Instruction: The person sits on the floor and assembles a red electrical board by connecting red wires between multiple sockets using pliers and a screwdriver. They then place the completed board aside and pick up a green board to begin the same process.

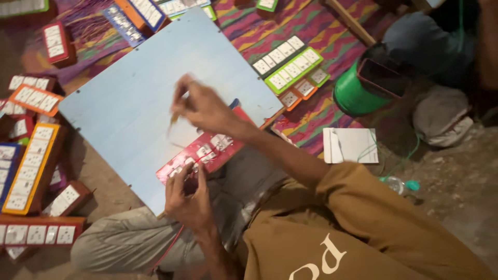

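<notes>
2 hands work over a pale blue board (140,98) laid across the lap, with a striped rug (311,31) and bare floor beyond. The left hand (188,199) pinches the near end of a red switch panel (205,150) with white switches; the right hand (199,106), above it, pinches a thin tool (174,120), blurred.

The blue board (140,88) is bare in the middle, so hands can pass there. Switch boxes (31,161) crowd the left side, switch plates (288,65) and a green spool (355,96) block the right.
</notes>
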